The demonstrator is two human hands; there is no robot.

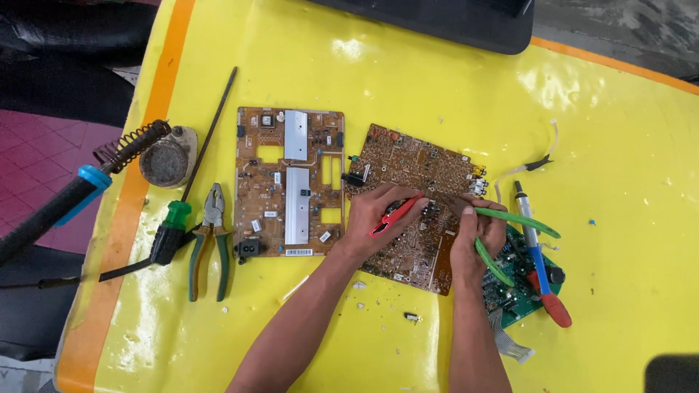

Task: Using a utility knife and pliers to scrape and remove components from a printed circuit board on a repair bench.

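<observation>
Board (pixel 415 211), brown, crowded with parts; hands grip red cutter (pixel 393 215) and green pliers (pixel 513 233).

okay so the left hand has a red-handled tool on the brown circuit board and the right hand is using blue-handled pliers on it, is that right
Not quite. In the head view the right hand holds green-handled pliers, not blue ones. The rest stands: the left hand holds a red-handled tool on the brown circuit board.

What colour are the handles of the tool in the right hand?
Green, seen in the head view: the right hand grips the pliers by their green handles.
</observation>
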